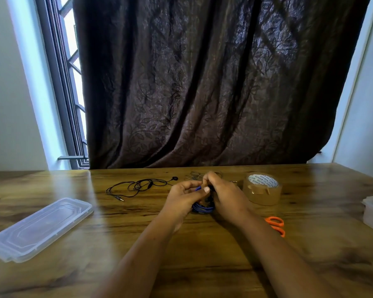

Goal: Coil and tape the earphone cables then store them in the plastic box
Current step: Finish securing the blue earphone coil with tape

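Hands together — left hand (pixel 182 197) and right hand (pixel 226 196) both pinch the blue cable (pixel 202 208): light, limp, springy — probably best gripped across its loops.

The left forearm (pixel 142 254) enters from 7 o'clock, the right forearm (pixel 276 254) from 5 o'clock, converging at centre. The left hand (pixel 181 201) and right hand (pixel 226 196) touch, fingers curled, both gripping a blue earphone cable (pixel 200 208) between them.

- A dark brown curtain (pixel 213 82) with a leaf pattern hangs behind the wooden table (pixel 202 265), reaching its far edge.
- A barred window (pixel 70 87) shows left of the curtain.
- A pale wall (pixel 9 93) flanks the window.
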Tool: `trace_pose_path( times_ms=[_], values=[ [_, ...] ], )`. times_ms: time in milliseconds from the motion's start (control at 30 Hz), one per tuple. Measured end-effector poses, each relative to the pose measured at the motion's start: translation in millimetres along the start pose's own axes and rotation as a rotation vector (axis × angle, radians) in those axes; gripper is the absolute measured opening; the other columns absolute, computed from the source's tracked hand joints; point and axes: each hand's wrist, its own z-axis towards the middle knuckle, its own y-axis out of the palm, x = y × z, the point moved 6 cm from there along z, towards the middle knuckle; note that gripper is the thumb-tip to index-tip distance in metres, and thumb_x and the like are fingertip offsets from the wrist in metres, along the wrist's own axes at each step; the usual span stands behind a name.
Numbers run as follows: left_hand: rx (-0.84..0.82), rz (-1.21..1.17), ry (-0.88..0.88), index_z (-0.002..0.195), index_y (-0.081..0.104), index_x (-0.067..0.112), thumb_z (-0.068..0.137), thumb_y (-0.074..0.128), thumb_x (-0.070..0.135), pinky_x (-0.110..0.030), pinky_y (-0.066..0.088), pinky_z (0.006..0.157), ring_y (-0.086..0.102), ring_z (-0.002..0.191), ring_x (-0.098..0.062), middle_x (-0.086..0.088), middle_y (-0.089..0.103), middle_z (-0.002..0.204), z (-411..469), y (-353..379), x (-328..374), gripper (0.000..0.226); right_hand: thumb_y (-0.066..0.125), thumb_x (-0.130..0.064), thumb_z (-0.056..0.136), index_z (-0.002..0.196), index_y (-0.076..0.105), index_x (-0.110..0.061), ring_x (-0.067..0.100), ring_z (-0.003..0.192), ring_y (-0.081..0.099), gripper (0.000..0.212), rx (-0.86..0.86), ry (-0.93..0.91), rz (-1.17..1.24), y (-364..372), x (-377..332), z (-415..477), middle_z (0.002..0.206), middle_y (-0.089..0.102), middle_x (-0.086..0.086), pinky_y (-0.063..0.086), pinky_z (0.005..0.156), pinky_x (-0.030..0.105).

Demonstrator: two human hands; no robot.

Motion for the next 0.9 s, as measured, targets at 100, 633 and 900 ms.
trace_pose_path(
  times_ms=[100, 633, 900],
  values=[
    [0.041, -0.006, 0.015, 0.101, 0.068, 0.01, 0.081, 0.072, 0.013, -0.035, 0.055, 0.081, 0.07, 0.084, -0.02, -0.013, 0.073, 0.096, 0, -2, 0, 0.021, 0.044, -0.002, 0.087, 0.098, 0.041, -0.03, 0.019, 0.084, 0.059, 0.03, -0.023, 0.001, -0.021, -1, -3, -1, 0.096, 0.062, -0.002, 0.045, 0.06, 0.037],
    [0.196, 0.492, 0.314, 0.097, 0.058, 0.022, 0.087, 0.065, 0.009, -0.009, 0.047, 0.061, 0.063, 0.08, -0.003, 0.004, 0.066, 0.09, -7, -6, 20, 0.018, 0.049, -0.008, 0.09, 0.108, 0.038, -0.031, 0.022, 0.084, 0.064, 0.031, -0.006, 0.001, -0.044, 5, 0, 1, 0.096, 0.065, -0.001, 0.052, 0.067, 0.044],
    [0.156, 0.677, 0.495, 0.103, 0.05, 0.023, 0.09, 0.059, 0.006, -0.013, 0.05, 0.066, 0.063, 0.08, 0.0, 0.004, 0.064, 0.089, -11, -2, 25, 0.024, 0.054, -0.019, 0.093, 0.113, 0.042, -0.026, 0.013, 0.085, 0.06, 0.024, -0.01, -0.023, 0.013, 8, 0, 4, 0.099, 0.062, -0.004, 0.048, 0.063, 0.028]
  ],
)
